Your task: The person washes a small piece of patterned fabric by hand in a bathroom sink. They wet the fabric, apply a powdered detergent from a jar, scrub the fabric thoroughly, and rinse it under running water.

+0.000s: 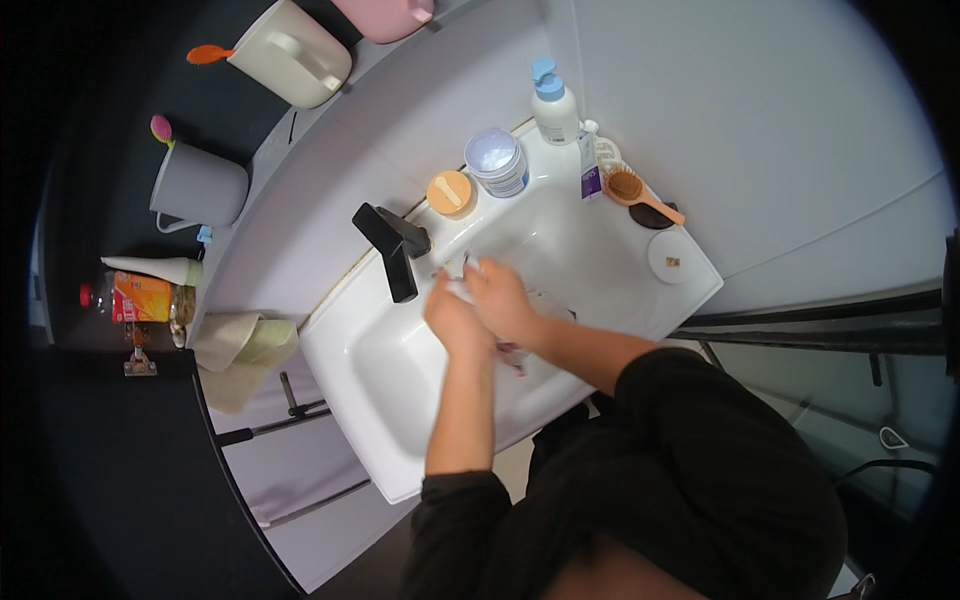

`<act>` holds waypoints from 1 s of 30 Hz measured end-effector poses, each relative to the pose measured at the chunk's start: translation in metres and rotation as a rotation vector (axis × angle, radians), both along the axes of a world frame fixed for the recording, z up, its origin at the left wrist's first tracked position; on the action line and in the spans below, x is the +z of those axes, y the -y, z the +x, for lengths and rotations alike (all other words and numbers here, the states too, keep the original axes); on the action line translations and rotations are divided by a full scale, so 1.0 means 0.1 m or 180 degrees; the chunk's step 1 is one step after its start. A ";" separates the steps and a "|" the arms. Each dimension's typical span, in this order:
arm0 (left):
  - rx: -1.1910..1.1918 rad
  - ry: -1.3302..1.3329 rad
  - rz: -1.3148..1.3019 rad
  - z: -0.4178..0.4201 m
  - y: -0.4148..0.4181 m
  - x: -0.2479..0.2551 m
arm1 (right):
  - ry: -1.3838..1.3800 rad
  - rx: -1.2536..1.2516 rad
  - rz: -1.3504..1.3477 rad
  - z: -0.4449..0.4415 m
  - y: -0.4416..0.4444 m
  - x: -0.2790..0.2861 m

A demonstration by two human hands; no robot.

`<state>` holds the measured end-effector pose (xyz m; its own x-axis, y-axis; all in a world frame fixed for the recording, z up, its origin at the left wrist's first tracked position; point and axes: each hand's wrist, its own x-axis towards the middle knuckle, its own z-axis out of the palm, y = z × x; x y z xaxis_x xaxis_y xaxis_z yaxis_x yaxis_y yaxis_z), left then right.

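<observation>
Over the basin of a white sink [382, 360], my left hand [456, 321] and my right hand [501, 294] are close together, both blurred. Both grip a wet-looking whitish cloth [459, 289] with dark and pinkish marks. Part of it sticks out past the fingertips. A pinkish end [513, 364] hangs below my wrists, and another part spreads behind my right hand. My fingers and wrists hide most of the cloth. Just left of my hands is a black faucet [396, 255]; whether water runs is not visible.
On the sink's rim stand an orange-lidded jar [451, 195], an open tub [496, 161], a pump bottle [556, 112], a tube [589, 165], a hairbrush [628, 186] and a white round lid [670, 257]. Mugs [292, 56] and a plastic bottle [139, 297] line a shelf at left. Towels [244, 352] hang below.
</observation>
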<state>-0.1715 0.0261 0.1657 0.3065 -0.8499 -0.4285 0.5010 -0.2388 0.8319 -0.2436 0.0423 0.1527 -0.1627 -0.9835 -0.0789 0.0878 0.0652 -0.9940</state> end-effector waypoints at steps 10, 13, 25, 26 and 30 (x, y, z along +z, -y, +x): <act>-0.0060 0.2373 -0.0676 -0.01 0.08 0.00 | 0.0740 0.0500 0.0460 -0.09 0.07 0.05; -0.0129 0.0579 -0.0358 0.16 0.27 0.10 | 0.1389 0.0973 0.0806 -0.13 -0.07 0.30; -0.1839 0.0195 -0.0525 0.42 0.10 0.70 | -0.0507 0.2773 0.0406 -0.91 0.34 1.17; -0.2022 0.0539 -0.0772 0.43 0.07 0.70 | 0.0022 0.2682 0.0437 -0.90 0.34 1.18; -0.2351 0.1934 -0.1672 0.43 -0.13 0.55 | 0.1367 0.2122 0.0537 -0.85 0.32 1.30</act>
